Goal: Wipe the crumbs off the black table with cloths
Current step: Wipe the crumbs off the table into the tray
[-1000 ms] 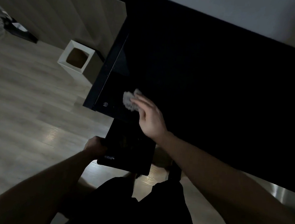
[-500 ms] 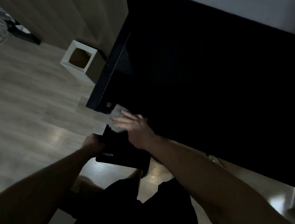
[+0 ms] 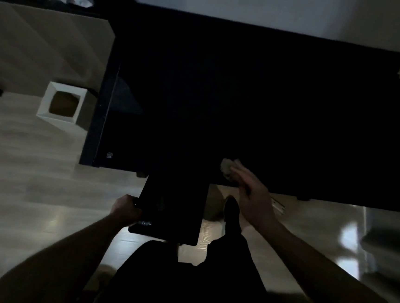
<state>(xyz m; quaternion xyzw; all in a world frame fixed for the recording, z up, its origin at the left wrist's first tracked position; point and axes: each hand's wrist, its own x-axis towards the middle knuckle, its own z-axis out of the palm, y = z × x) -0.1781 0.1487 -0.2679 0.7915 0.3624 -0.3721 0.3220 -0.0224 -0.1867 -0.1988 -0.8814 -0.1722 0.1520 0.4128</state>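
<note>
Cloth bunched under the fingertips of the right hand, at the near edge of the black table. Fingers lie nearly straight, pressing flat on the wad; palm hangs off the edge toward the body. Whether any finger curls round the fabric, cannot tell in this gloom.

Left hand grips the left side of a flat black tray, fingers wrapped over its rim. Tray's far end sits just under the table edge, left of the cloth.

Handling, as judgement: cloth looks soft, light and limp, so it will fold over itself unless pressed from above; best held by flat fingers on its middle. Tray looks stiff and thin; a one-sided hold may let it tip.

Crumbs not visible. White bin on the floor, well left of the tray.
</note>
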